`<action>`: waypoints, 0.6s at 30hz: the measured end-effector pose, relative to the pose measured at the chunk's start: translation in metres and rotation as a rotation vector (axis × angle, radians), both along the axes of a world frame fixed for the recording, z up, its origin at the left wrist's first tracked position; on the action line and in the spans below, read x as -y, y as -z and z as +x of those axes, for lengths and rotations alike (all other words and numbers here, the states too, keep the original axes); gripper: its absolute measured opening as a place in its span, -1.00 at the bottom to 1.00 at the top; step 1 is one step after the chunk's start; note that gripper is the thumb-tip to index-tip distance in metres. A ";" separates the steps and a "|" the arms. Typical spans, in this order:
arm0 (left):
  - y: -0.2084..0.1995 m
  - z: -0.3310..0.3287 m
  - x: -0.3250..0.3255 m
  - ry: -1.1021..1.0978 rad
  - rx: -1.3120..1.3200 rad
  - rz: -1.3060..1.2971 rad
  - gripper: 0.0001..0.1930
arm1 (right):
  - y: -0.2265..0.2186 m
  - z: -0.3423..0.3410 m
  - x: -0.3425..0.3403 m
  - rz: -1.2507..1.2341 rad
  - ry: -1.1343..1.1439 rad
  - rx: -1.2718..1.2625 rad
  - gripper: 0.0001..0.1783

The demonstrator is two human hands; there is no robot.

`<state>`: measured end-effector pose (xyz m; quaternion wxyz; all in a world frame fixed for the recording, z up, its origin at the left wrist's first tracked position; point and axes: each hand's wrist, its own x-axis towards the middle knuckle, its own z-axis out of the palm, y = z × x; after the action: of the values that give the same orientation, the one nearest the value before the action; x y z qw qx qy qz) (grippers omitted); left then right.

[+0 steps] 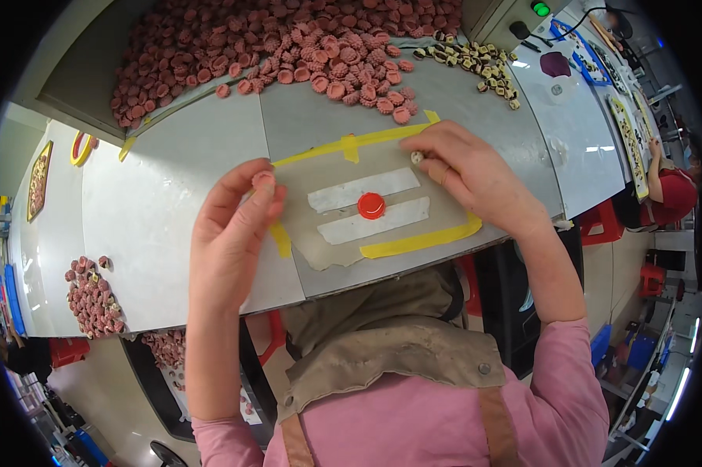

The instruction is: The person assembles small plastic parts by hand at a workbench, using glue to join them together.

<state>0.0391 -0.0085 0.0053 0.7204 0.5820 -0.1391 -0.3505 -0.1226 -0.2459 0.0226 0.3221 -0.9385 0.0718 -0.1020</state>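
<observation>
My left hand (228,222) is closed, pinching a small pink cup-shaped piece with a ridged rim (263,179) between thumb and fingertips. My right hand (475,175) is closed too, its fingertips on a small cream-and-dark piece (417,157). Both hands are raised over the table, one at either side of a grey sheet (292,175) edged with yellow tape. On this sheet lie two white strips (362,189), and a round red cap (371,206) sits between them. Neither hand touches the cap.
A large heap of pink pieces (343,66) spills from the back. Cream-and-dark pieces (487,66) lie right of it. A pile of pink-brown pieces (94,296) is at the front left. A person in red (674,194) works at the far right near a red stool (600,224).
</observation>
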 end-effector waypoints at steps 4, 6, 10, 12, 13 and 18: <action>0.005 -0.020 -0.003 0.077 -0.209 -0.153 -0.66 | 0.004 0.007 0.004 -0.142 0.020 0.000 -0.82; 0.006 -0.031 0.001 0.111 -0.262 -0.196 -0.62 | 0.004 0.007 0.002 -0.130 0.023 0.009 -0.82; 0.008 -0.042 0.007 0.093 -0.391 -0.224 -0.61 | 0.002 0.007 -0.005 -0.011 0.100 -0.030 -0.81; 0.009 -0.040 0.009 0.089 -0.457 -0.314 -0.60 | 0.001 0.007 -0.009 -0.006 0.147 -0.063 -0.81; 0.010 -0.039 0.008 0.087 -0.488 -0.357 -0.58 | 0.001 0.008 -0.011 0.000 0.200 -0.092 -0.80; 0.019 -0.038 -0.001 0.140 -0.442 -0.399 -0.58 | 0.001 0.008 -0.021 -0.058 0.120 -0.014 -0.81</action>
<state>0.0009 -0.0079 -0.0135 0.8073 0.3278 -0.0850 -0.4833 -0.1147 -0.2245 0.0219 0.2873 -0.9421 0.1272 -0.1167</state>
